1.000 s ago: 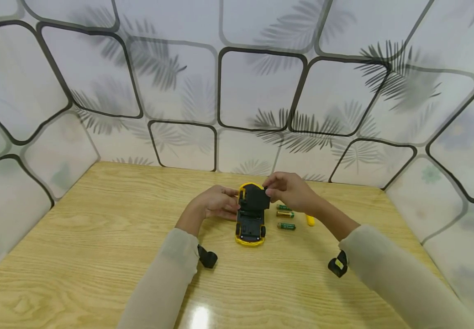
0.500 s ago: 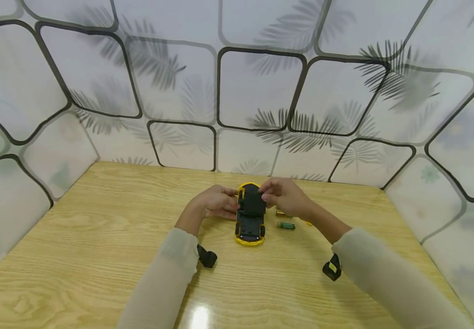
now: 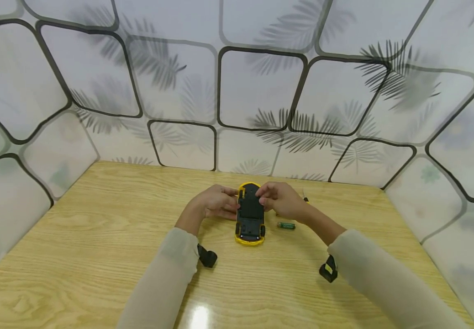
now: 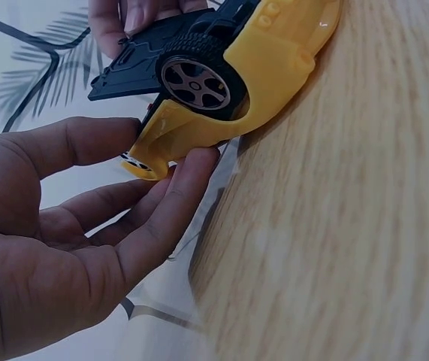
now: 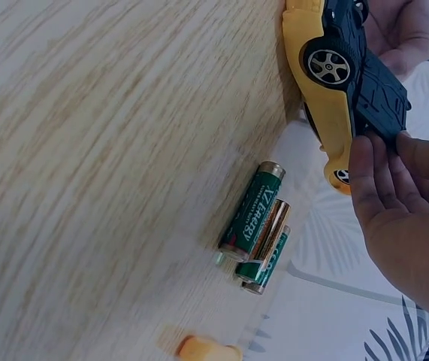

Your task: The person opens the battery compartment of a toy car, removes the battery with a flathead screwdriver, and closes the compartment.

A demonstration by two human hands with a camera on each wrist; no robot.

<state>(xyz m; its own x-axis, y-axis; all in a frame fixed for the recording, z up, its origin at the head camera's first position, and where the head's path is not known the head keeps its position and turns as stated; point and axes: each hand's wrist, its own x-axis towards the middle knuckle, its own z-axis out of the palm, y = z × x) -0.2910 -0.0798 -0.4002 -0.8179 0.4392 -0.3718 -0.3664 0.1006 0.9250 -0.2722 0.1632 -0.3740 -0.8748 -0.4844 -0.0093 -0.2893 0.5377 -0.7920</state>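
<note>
A yellow toy car lies upside down on the wooden table, its black underside facing up. My left hand holds it by its left side, with the thumb at the edge of the underside and the fingers along the yellow body. My right hand pinches a flat black cover over the underside. In the left wrist view this cover stands at a slant, its outer edge raised from the car body. Three green batteries, the nearest one largest in the right wrist view, lie right of the car.
A screwdriver with a yellow handle lies beyond the batteries, mostly behind my right forearm in the head view. White patterned sheeting rises along the table's back and sides. A wrist camera hangs below my left sleeve.
My right hand has moved left with the black cover, which now lies over the opening in the car's underside. The left hand and the car have stayed in place.
</note>
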